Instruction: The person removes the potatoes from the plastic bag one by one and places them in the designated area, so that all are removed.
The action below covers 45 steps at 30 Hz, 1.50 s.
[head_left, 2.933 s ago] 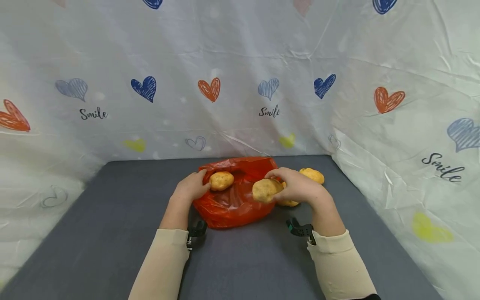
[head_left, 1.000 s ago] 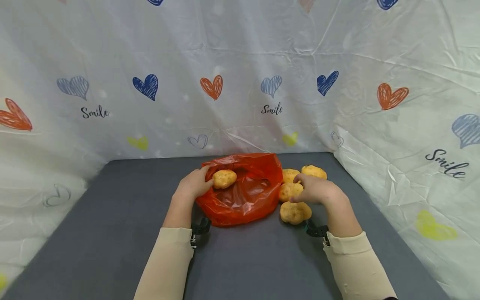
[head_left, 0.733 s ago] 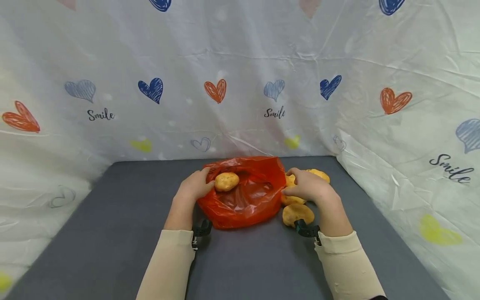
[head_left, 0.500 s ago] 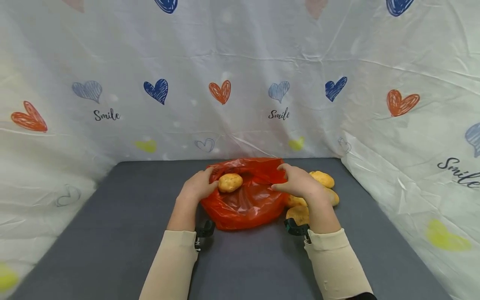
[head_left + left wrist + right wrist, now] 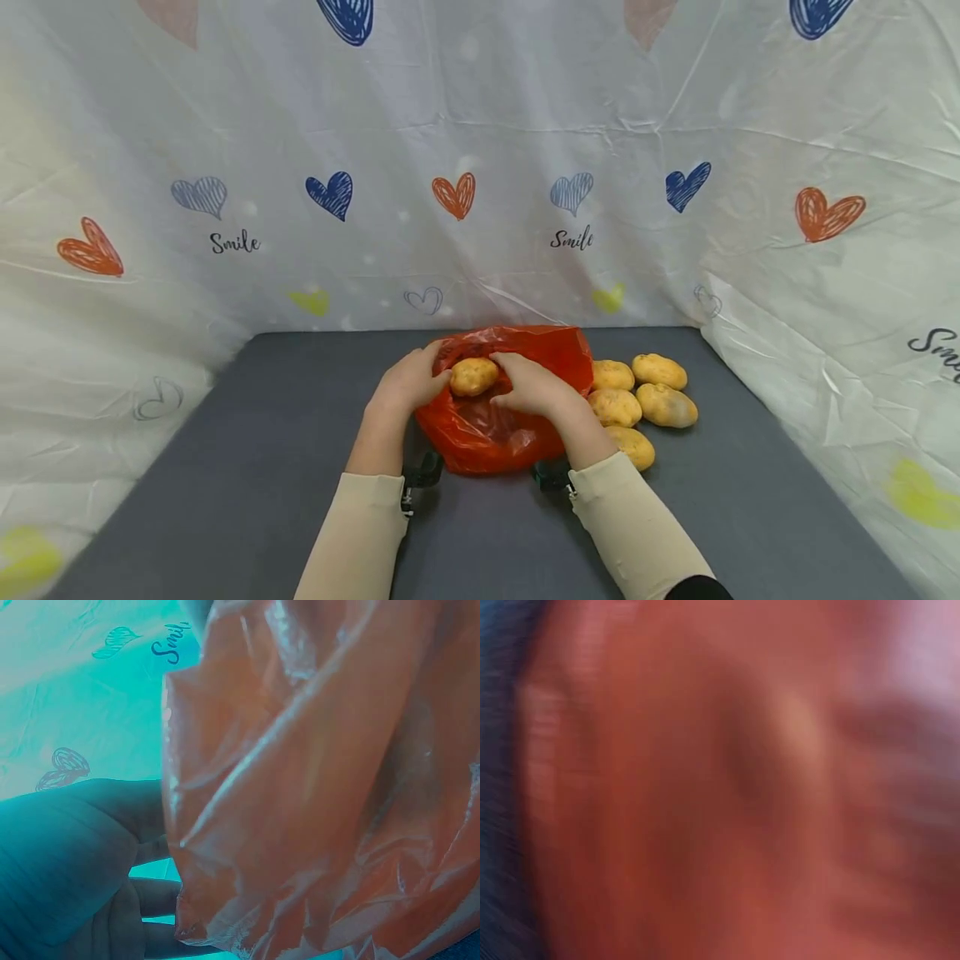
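Observation:
A red plastic bag [image 5: 498, 450] lies with its mouth facing up on the dark table, a yellow potato [image 5: 474, 377] at its left side. My left hand [image 5: 408, 383] grips the bag's left rim, its thumb close to that potato. The left wrist view has fingers passing behind the translucent red plastic [image 5: 285, 795]. Over the bag's mouth, my right hand [image 5: 536, 389] reaches in from the right, thumb and fingers apart, just right of the potato. A gap still shows between them. Motion blurs the red bag [image 5: 675, 825] in the right wrist view.
Several loose potatoes [image 5: 665, 406] lie grouped on the table right of the bag, one partly behind the right forearm. A white sheet [image 5: 495, 125] printed with hearts hangs behind the grey table [image 5: 262, 467] and along its sides.
My right hand put a potato down beside the bag, let it go, then moved left over the bag's mouth towards the potato there. The left hand keeps its place at the rim.

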Each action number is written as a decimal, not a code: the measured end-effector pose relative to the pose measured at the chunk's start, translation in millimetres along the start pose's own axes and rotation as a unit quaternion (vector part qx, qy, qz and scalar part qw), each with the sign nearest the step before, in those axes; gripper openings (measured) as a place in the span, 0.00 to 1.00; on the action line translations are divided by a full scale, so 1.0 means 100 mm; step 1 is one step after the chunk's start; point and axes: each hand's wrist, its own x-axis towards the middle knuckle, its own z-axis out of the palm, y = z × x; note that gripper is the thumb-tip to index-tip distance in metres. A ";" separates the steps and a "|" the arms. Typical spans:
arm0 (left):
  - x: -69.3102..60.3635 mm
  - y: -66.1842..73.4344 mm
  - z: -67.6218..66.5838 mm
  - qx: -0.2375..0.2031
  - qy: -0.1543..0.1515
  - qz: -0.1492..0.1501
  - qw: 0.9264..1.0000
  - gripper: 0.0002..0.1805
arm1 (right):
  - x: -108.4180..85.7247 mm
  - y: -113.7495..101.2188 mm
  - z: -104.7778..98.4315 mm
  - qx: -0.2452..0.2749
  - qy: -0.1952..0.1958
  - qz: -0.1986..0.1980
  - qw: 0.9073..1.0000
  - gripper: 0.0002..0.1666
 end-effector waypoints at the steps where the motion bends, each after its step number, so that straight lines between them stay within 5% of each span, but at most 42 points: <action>1: 0.00 0.01 0.01 -0.001 0.001 0.000 1.000 0.37 | 0.02 0.00 0.05 0.007 -0.008 -0.005 1.000 0.47; 9: 0.00 0.09 -0.02 -0.001 0.001 0.007 1.000 0.37 | 0.08 -0.01 0.18 -0.014 0.002 0.007 1.000 0.49; 19: 0.02 0.10 -0.01 0.004 -0.009 0.007 1.000 0.36 | 0.10 -0.02 0.26 -0.034 0.075 0.046 0.996 0.29; 29: 0.00 0.11 0.02 -0.001 -0.017 0.003 1.000 0.36 | 0.11 -0.06 0.40 -0.047 0.106 0.090 0.989 0.35; 39: -0.01 0.03 0.05 0.001 -0.018 -0.002 1.000 0.36 | -0.06 -0.08 0.13 -0.044 0.071 0.092 0.992 0.32; 45: 0.00 -0.02 0.06 0.001 -0.018 -0.004 1.000 0.37 | -0.28 -0.11 -0.09 -0.032 0.082 0.084 0.993 0.33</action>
